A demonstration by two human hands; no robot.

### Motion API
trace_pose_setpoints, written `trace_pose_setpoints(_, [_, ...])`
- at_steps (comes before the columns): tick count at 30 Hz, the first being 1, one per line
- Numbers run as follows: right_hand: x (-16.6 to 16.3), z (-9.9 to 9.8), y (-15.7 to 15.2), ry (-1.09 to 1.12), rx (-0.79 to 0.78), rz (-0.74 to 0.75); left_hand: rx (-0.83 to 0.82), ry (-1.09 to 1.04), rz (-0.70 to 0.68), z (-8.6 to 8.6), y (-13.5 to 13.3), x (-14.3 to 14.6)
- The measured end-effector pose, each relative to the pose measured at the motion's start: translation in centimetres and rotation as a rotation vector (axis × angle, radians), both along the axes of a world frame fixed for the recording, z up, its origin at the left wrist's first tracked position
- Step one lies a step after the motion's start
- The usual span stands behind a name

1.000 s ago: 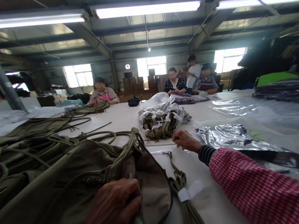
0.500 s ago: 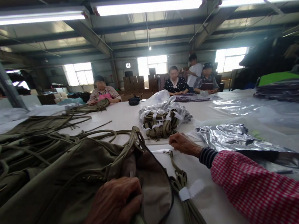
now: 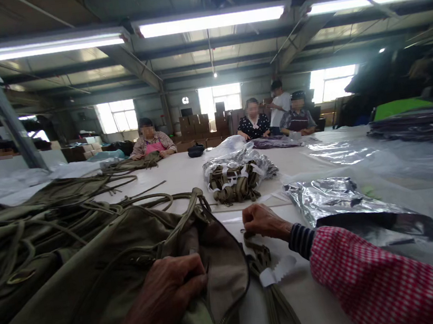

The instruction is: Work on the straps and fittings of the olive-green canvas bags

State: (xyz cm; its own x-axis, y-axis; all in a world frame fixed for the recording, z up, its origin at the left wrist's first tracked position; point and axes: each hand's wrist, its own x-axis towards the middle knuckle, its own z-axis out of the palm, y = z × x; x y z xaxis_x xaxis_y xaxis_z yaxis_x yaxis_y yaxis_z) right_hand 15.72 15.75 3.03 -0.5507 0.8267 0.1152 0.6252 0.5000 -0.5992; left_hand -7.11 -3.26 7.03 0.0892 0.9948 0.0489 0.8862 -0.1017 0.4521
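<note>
A large olive-green bag (image 3: 104,251) lies at the left with its zipped mouth open toward the right, its grey-brown lining showing. My left hand (image 3: 177,284) is closed on the bag's edge at that opening. Beside the bag lies a folded olive strap (image 3: 278,308), bundled with a white wrap (image 3: 277,272). At the strap's far end, by its metal clip, is my right hand (image 3: 264,220), fingers curled together. What those fingers hold, if anything, is hidden. Beyond it sits a pile of wrapped olive straps (image 3: 235,181) in clear plastic.
More olive bags (image 3: 30,234) with loose cords are heaped at the left. Silver plastic sheets (image 3: 349,200) lie to the right on the white table (image 3: 314,298). A dark pouch (image 3: 196,150) rests near the far edge, where co-workers (image 3: 253,122) sit. Purple packs (image 3: 415,128) are stacked far right.
My right hand has moved slightly nearer and down, onto the strap's clip end, which it was just beyond before. My left hand keeps its grip on the bag. The view has shifted slightly.
</note>
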Motion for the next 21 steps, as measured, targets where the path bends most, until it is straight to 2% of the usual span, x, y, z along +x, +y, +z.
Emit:
trace_pose_setpoints(6, [0.9,0.9,-2.1,-0.055,0.032,0.085,0.014,-0.009,0.007,0.0,-0.1,0.0])
trace_pose_setpoints(12, [0.3,1.0,-2.1,-0.065,0.008,0.146,0.021,-0.03,0.01,-0.3,0.0,-0.1])
trace_pose_setpoints(18, [0.6,1.1,-2.0,-0.015,-0.221,0.214,0.01,-0.063,0.022,-0.4,0.0,-0.5])
trace_pose_setpoints(21, [2.1,2.5,-3.7,0.117,-0.306,0.295,0.007,-0.065,0.024,-0.2,0.0,-0.5])
